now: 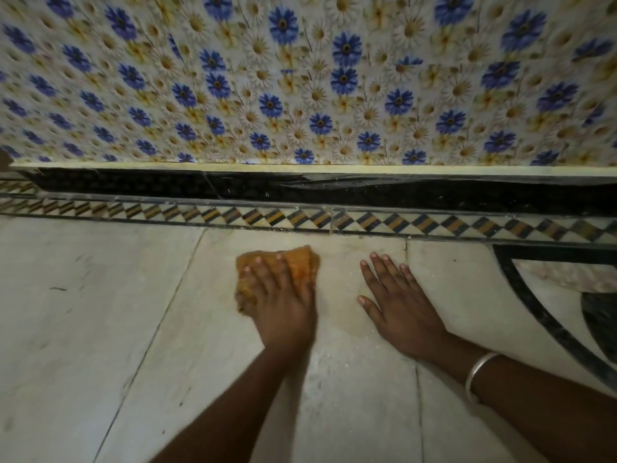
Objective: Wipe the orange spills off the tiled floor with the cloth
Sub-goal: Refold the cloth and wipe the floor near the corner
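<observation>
The left hand (277, 295) lies flat on the cloth (283, 265), fingers spread across the top and pressing it to the floor (83, 312) rather than curled round it. The cloth is bunched and stained orange, and sits on a pale tile just short of the patterned border strip (367, 222) at the foot of the flowered wall (300, 78). The right hand (397, 302) rests palm down and open on the tile just beside it, holding nothing; it looks like a prop for the person's weight. A bangle (477, 372) circles that wrist.

The wiping step seems to be in hand. No thick orange puddle shows, only a faint yellowish film across the tile between the two hands and up toward the border, so the work looks well along. The slight blur on the left hand suggests a stroke.

The next move likely calls for dragging the cloth rightward over that film, with firm downward pressure, and lifting the right hand out of the way. The cloth looks soaked already, so turning it to a cleaner face may keep it from smearing.
</observation>
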